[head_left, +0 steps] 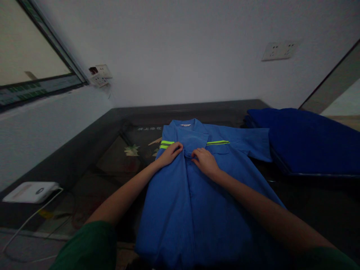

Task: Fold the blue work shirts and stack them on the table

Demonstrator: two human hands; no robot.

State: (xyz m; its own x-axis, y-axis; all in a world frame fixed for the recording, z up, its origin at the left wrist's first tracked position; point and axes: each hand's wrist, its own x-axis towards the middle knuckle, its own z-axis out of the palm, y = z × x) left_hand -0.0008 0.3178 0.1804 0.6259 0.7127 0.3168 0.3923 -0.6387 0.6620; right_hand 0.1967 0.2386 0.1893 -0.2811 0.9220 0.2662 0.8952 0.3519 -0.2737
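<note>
At far left, a white device [32, 192] with a pale cable [30, 217], set on the dark, glossy tabletop [92, 140]; then a flower motif [131, 150] on that same surface. Next, the left hand [172, 152], resting on the blue shirt [168, 210] beside the yellow-green stripes [167, 143], fingers curled and thumb drawn close to the fingertips at the front opening; cannot tell whether pinching cloth there. In the middle of the tabletop, the shirt itself, spread front up, collar [197, 122] toward the wall [182, 56], with a loose panel [194, 138] lying across the chest. Judging by the folds, likely light, soft and limp, not fragile, hardly slippery in bare fingers but quick to crease or drag askew; best taken by the thicker front edges or collar, with a light pinch on either side. Then the right hand [206, 161], half curled, with a narrow gap between thumb and fingertips, at the panel's lower edge; cannot tell whether gripping or merely touching. Farther right, one short sleeve [254, 140], stretched outward, and just beside it, a darker blue bulky item [306, 142], apparently folded cloth.
</note>
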